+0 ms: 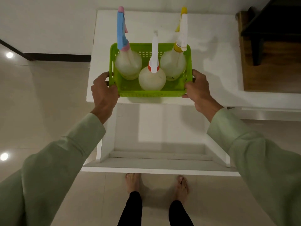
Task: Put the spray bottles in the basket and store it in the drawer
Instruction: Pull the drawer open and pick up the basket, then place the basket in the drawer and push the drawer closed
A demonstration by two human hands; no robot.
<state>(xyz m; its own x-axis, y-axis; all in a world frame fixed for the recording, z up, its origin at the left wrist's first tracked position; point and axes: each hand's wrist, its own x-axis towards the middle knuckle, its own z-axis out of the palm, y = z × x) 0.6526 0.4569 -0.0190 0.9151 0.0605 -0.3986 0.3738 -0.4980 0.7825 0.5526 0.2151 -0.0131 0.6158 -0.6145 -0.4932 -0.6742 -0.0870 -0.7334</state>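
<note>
I see both hands clamped on the green basket (150, 92), the left hand (104, 93) on its left wall and the right hand (197, 90) on its right wall, at the front edge of the white worktop (216, 66). 3 spray bottles stand upright inside it: a blue-and-pink-headed one (128, 64), an orange-collared one (152, 79) and a yellow-headed one (173, 64). The white drawer (161, 162) gapes open just below the basket.

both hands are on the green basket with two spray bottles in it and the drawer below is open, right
Not quite: the head view shows three spray bottles in the green basket, not two. The left hand and right hand do grip its sides, and the drawer below is open.
</note>
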